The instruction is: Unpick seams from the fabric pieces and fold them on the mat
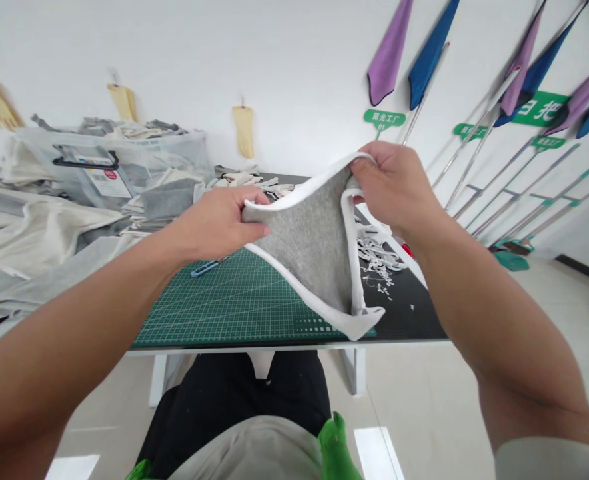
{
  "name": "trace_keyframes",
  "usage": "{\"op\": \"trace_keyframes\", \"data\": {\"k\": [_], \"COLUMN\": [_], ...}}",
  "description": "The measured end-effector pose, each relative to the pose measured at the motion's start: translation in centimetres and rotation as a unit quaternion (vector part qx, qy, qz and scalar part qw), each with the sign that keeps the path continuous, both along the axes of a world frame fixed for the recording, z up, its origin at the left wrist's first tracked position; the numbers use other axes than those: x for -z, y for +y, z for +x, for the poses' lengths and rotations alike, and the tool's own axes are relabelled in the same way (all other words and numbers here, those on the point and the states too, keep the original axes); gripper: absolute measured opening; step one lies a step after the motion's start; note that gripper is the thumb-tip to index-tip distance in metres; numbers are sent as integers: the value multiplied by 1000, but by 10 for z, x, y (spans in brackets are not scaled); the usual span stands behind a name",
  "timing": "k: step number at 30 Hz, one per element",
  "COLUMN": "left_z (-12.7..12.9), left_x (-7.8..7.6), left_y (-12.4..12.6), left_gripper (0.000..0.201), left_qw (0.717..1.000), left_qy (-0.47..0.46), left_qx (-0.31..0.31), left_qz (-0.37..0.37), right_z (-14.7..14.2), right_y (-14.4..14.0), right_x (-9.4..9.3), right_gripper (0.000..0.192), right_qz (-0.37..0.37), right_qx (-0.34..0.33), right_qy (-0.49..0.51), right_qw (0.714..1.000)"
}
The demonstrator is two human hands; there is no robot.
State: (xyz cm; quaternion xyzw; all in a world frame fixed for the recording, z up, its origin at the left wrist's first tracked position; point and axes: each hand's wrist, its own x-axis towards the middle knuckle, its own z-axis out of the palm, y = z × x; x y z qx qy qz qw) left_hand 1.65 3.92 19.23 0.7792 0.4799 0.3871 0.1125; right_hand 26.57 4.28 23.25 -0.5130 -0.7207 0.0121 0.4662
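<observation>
Head view: grey cloth (314,247) between left hand (219,223) and right hand (394,187).

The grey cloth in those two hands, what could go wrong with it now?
The grey cloth hangs from the left hand and right hand; its low corner might drag through the white scraps and pick some up. It may also hide the blue tool lying on the green mat.

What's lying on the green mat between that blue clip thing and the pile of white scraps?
In the head view, only the held grey cloth hangs between the blue clip and white scraps.
</observation>
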Motion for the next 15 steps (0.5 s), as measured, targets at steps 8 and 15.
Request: {"op": "trace_keyframes", "data": {"k": [8,15], "left_z": [15,17], "left_x": [36,38], "left_y": [34,56], "left_gripper": [11,15], "left_qw": [899,852], "left_qy": [-435,-523], "left_qx": [42,10], "left_qz": [36,-2], "right_z": [-3,8], "right_y": [28,51], "right_x": [35,53], "right_gripper": [23,24], "right_qz": [67,45], "right_qx": [-133,-161], "right_qy": [220,289], "right_qw": [964,943]}}
